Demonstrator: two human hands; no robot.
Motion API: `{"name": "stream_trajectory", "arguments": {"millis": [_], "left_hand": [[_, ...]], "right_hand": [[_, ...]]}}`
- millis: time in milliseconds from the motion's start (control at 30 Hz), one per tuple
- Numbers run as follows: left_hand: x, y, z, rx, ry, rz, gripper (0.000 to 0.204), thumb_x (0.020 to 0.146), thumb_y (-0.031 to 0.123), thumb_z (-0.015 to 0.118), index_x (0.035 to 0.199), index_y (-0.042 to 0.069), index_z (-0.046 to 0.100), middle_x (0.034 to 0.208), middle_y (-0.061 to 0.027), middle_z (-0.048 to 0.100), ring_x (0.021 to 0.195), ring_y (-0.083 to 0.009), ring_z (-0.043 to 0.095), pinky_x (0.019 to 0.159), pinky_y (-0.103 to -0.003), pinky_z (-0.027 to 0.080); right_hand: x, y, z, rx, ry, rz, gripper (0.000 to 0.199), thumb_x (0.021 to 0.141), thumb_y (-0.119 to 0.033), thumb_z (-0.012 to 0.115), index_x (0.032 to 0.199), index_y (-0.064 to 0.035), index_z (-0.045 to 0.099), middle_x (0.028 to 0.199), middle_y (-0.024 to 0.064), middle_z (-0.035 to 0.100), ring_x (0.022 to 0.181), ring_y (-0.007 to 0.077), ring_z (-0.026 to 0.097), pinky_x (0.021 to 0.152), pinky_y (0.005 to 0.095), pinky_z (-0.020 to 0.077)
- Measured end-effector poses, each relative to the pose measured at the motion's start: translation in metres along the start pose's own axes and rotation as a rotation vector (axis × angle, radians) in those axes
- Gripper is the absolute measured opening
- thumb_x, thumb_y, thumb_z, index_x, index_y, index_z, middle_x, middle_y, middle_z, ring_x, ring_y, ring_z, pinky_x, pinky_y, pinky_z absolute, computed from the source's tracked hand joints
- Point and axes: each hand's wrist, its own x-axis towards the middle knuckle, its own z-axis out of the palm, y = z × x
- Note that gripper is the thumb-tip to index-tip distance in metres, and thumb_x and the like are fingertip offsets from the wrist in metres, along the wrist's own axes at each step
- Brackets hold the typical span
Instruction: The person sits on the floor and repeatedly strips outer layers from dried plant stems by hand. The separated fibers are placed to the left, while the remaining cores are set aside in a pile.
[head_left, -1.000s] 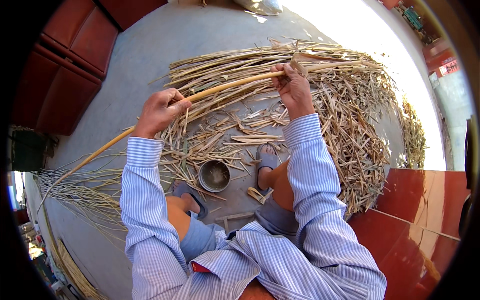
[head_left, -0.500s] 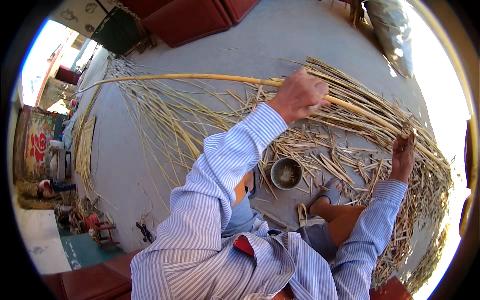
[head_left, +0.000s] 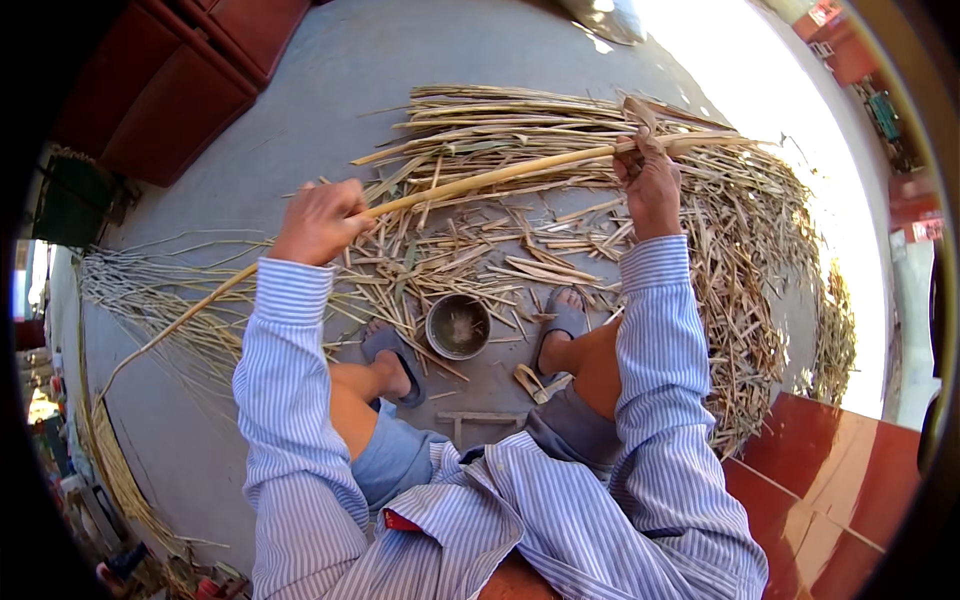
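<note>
A long yellow reed stalk point(head_left: 490, 180) stretches between my two hands, above the floor. My left hand point(head_left: 318, 222) is closed round it in a fist, palm down. From there its thin end bends down toward the lower left. Farther right, my right hand point(head_left: 652, 185) pinches the thicker part, fingers pointing up. A dry brown leaf sheath point(head_left: 640, 114) sticks up at those fingertips. Behind the stalk lies a pile of cut reeds point(head_left: 520, 115), running left to right. Short strips of peeled husk point(head_left: 560, 270) are scattered nearer to me.
A metal bowl point(head_left: 458, 326) stands on the floor between my sandalled feet. Thin reeds point(head_left: 190, 290) fan out at left. Heaped dry husks point(head_left: 745, 310) lie at right, beside red tiles point(head_left: 830, 460). Dark red furniture point(head_left: 170, 90) stands at far left.
The view has swung to the right. My hands are farther apart along the stalk, with my left hand closer to its thin end. Both still hold it.
</note>
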Motion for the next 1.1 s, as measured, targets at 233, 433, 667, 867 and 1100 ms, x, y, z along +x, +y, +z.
{"name": "stream_trajectory", "arguments": {"millis": [233, 433, 667, 867, 1100], "left_hand": [[0.024, 0.037, 0.035, -0.152, 0.018, 0.187, 0.032, 0.079, 0.031, 0.073, 0.095, 0.006, 0.060, 0.084, -0.0094, 0.066, 0.080, -0.0307, 0.060, 0.074, -0.043, 0.036], [0.051, 0.082, 0.045, -0.242, 0.243, 0.249, 0.026, 0.083, 0.032, 0.071, 0.079, 0.007, 0.067, 0.066, -0.0106, 0.062, 0.061, -0.0307, 0.056, 0.059, -0.042, 0.039], [0.050, 0.056, 0.037, -0.316, 0.150, 0.160, 0.019, 0.083, 0.023, 0.073, 0.083, 0.004, 0.067, 0.060, -0.0100, 0.058, 0.052, -0.0222, 0.054, 0.051, -0.035, 0.039], [0.053, 0.057, 0.040, -0.392, 0.075, 0.094, 0.022, 0.081, 0.027, 0.073, 0.079, 0.006, 0.064, 0.064, -0.0112, 0.062, 0.061, -0.0305, 0.059, 0.056, -0.042, 0.042], [0.050, 0.063, 0.037, -0.131, 0.353, 0.284, 0.023, 0.077, 0.022, 0.077, 0.078, 0.006, 0.061, 0.070, -0.0097, 0.063, 0.061, -0.0285, 0.055, 0.057, -0.040, 0.040]], "right_hand": [[-0.044, 0.022, 0.056, -0.057, -0.130, 0.087, 0.030, 0.093, -0.030, 0.067, 0.103, -0.0025, 0.062, 0.086, 0.0077, 0.070, 0.071, 0.0123, 0.068, 0.058, 0.0219, 0.0567], [-0.063, 0.026, 0.075, -0.065, -0.254, 0.150, 0.028, 0.093, -0.028, 0.067, 0.102, -0.0023, 0.062, 0.089, 0.0089, 0.071, 0.079, 0.0155, 0.070, 0.063, 0.0236, 0.0580], [-0.011, -0.017, 0.002, 0.250, -0.039, -0.050, 0.021, 0.097, -0.021, 0.061, 0.106, -0.0032, 0.056, 0.091, 0.0083, 0.070, 0.085, 0.0162, 0.069, 0.070, 0.0269, 0.0590], [-0.046, -0.001, 0.048, 0.179, -0.286, 0.113, 0.022, 0.096, -0.021, 0.061, 0.106, -0.0018, 0.060, 0.098, 0.0100, 0.070, 0.093, 0.0182, 0.068, 0.076, 0.0277, 0.0580], [-0.042, 0.018, 0.056, -0.004, -0.118, -0.022, 0.025, 0.093, -0.024, 0.067, 0.104, -0.0022, 0.060, 0.093, 0.0081, 0.070, 0.080, 0.0147, 0.069, 0.067, 0.0252, 0.0570]]}}
